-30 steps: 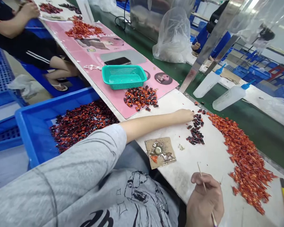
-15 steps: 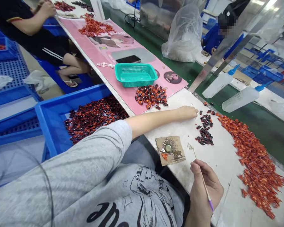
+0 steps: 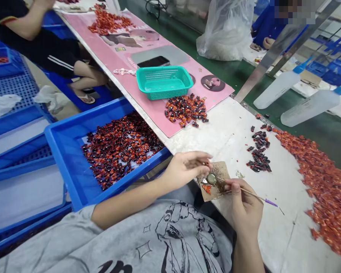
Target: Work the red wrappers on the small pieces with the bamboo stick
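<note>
My right hand (image 3: 246,206) pinches a thin wooden stick with a purple end (image 3: 257,195). Its tip reaches the small round cap (image 3: 211,178) lying on a cardboard square (image 3: 222,169) stained with something wet. One orange piece (image 3: 207,189) rests on the same cardboard. Just left of the cap, my left hand (image 3: 184,170) is closed at the fingertips on a small dark part (image 3: 206,163), mostly hidden by the fingers. Loose black parts (image 3: 260,161) lie farther right on the white table, beside a big heap of orange pieces (image 3: 315,170).
Joined black-and-orange parts (image 3: 186,110) sit in front of a green basket (image 3: 165,93) on a pink mat. A blue crate (image 3: 59,151) of similar parts stands below the table's left edge. Two white bottles (image 3: 309,108) are at the right. A co-worker (image 3: 25,34) sits at the upper left.
My left hand has come back from beside the black parts to the cardboard, now with a small part in its fingers. My right hand has tilted the stick, bringing its tip to the cap.
</note>
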Motion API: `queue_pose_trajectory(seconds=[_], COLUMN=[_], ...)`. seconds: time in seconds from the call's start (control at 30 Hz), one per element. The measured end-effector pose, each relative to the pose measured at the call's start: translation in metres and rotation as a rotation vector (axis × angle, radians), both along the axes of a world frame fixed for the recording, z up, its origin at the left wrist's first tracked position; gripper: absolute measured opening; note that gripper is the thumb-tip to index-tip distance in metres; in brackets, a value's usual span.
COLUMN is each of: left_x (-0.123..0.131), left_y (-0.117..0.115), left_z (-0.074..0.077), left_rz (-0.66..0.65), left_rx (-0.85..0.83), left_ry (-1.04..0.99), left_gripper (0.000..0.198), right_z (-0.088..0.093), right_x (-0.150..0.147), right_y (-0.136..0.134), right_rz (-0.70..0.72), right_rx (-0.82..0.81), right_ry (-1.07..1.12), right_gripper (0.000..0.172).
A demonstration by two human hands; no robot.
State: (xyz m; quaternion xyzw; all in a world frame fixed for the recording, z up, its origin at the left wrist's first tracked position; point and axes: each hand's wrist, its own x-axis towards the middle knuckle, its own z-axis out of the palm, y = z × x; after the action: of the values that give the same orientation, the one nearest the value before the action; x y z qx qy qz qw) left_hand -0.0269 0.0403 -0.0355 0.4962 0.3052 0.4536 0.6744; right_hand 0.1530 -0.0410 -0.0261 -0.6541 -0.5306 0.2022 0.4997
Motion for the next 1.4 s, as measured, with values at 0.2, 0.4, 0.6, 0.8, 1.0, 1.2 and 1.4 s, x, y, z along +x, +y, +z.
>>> queue_pose_trajectory(seconds=[0.2, 0.4, 0.6, 0.8, 1.0, 1.2, 1.4], left_x=[-0.008, -0.012, -0.015, -0.014, -0.01, -0.007, 0.003], left_y=[-0.015, -0.012, -0.013, -0.013, -0.019, -0.025, -0.03], left_z=[-0.01, -0.009, -0.011, -0.003, 0.002, 0.001, 0.006], left_rz=[-0.013, -0.016, 0.068, 0.105, 0.08, 0.049, 0.081], left_rx=[-0.165, -0.14, -0.195, -0.325, -0.341, -0.414, -0.47], left_ry=[-0.066, -0.08, -0.128, -0.117, -0.174, -0.179, -0.213], left_gripper=[0.032, 0.026, 0.024, 0.032, 0.026, 0.036, 0.029], right_z=[0.0, 0.002, 0.003, 0.005, 0.008, 0.01, 0.008], right_x=[0.001, 0.001, -0.002, -0.005, -0.008, -0.007, -0.007], right_y=[0.006, 0.007, 0.006, 0.005, 0.002, 0.002, -0.003], right_rz=[0.081, 0.104, 0.089, 0.114, 0.064, -0.042, -0.023], right_rx=[-0.062, -0.098, -0.107, -0.119, -0.105, -0.051, 0.043], right_ry=[-0.098, -0.112, -0.099, -0.078, 0.035, 0.189, 0.31], right_gripper=[0.039, 0.039, 0.039, 0.038, 0.036, 0.034, 0.028])
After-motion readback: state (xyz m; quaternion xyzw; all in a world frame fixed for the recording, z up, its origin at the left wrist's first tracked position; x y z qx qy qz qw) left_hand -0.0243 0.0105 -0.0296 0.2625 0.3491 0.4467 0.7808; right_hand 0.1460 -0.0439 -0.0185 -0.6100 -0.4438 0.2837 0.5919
